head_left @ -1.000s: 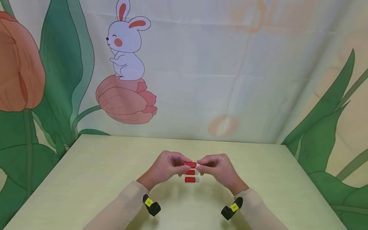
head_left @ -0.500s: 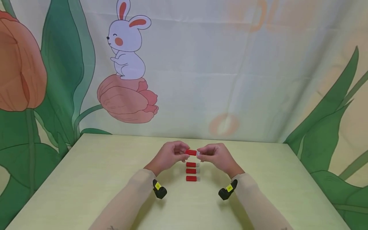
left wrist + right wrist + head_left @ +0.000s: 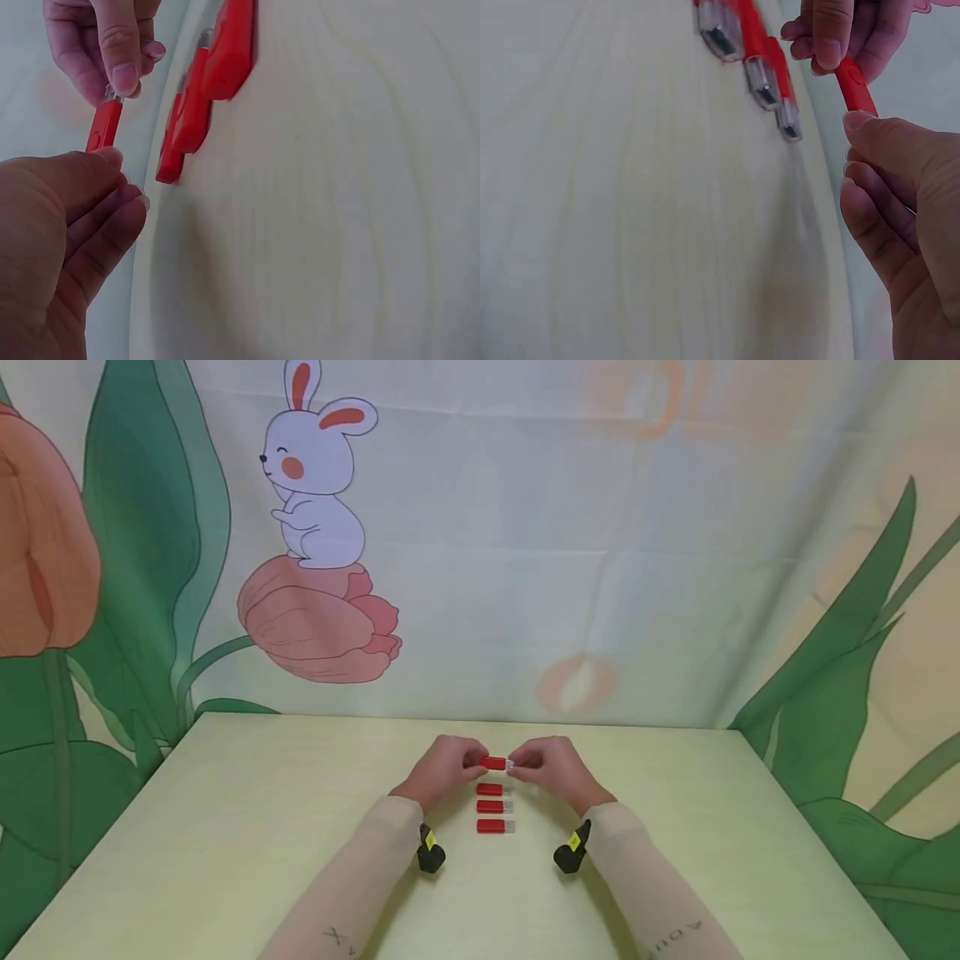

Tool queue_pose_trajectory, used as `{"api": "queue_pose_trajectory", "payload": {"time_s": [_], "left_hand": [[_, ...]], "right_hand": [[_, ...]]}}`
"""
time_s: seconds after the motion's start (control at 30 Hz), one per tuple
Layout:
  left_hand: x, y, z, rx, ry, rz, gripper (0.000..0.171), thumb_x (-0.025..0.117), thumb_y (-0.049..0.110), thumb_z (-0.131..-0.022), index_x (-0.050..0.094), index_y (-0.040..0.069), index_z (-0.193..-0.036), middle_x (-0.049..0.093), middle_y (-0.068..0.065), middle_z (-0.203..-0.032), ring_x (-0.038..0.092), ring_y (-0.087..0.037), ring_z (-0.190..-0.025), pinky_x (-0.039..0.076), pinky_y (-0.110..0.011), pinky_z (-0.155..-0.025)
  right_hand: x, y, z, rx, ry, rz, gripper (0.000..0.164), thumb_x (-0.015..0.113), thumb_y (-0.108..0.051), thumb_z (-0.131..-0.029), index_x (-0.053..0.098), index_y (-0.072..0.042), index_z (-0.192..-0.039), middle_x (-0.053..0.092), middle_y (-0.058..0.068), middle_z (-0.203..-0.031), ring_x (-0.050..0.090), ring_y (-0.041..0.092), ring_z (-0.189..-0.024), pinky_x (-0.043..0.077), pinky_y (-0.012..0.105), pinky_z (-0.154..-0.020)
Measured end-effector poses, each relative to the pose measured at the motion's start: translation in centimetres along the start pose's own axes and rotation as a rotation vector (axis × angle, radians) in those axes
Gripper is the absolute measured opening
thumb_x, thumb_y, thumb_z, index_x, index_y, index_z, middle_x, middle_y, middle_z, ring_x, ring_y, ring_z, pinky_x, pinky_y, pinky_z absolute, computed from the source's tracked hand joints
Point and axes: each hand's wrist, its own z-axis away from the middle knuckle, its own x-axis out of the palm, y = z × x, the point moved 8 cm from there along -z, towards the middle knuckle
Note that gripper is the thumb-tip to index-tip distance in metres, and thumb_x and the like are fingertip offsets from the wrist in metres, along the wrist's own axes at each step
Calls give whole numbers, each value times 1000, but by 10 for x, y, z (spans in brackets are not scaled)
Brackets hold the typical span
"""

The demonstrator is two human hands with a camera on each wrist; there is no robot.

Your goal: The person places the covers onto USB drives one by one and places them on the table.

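Note:
Both hands hold one red USB stick (image 3: 492,763) beyond the far end of a row of similar sticks. My left hand (image 3: 444,767) pinches its red body between thumb and fingers, and my right hand (image 3: 557,769) pinches the clear-capped plug end. In the left wrist view, the held stick (image 3: 105,125) shows red between the two hands. Three more red USB sticks lie parallel on the table, the nearest stick (image 3: 492,826), the middle stick (image 3: 492,807) and the far stick (image 3: 491,789), clear ends to the right. The right wrist view shows metal plugs inside their clear caps (image 3: 762,84).
The pale wood-grain table (image 3: 262,827) stretches out to both sides of the arms. A fabric backdrop (image 3: 480,568) with a printed rabbit and tulips hangs behind the table's far edge. A small black wrist camera (image 3: 431,850) sits on the left wrist, another camera (image 3: 572,850) on the right.
Both hands have carried the held USB stick away from the body, uncovering the far stick of the row. Over the last half second they have come slightly lower and shifted left with the view.

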Motion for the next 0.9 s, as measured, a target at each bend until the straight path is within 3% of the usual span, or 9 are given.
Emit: {"api": "queue_pose_trajectory", "payload": {"time_s": [0.2,0.6,0.9], "left_hand": [[3,-6,-2,5,-2,-32,20,76,14,-93,74,8,-112,71,-1,-93,61,-15,-85,57,-32,-86],[7,-2,-5,54,-63,-143,17,75,15,-94,77,8,-110,73,-1,-97,60,-16,-88,55,-34,-89],[11,-7,-4,34,-63,-131,18,75,16,-94,78,6,-109,70,-3,-96,59,-16,-89,54,-34,-89]], "right_hand": [[6,8,-7,51,-5,3,18,86,-25,-84,80,-22,-101,75,-7,-88,68,14,-86,59,33,-83],[16,16,-11,20,-60,53,15,84,-24,-86,80,-20,-100,74,-8,-87,65,13,-83,57,32,-84],[19,15,-10,50,-83,61,13,84,-24,-86,81,-21,-98,73,-8,-88,63,14,-84,55,32,-85]]}}
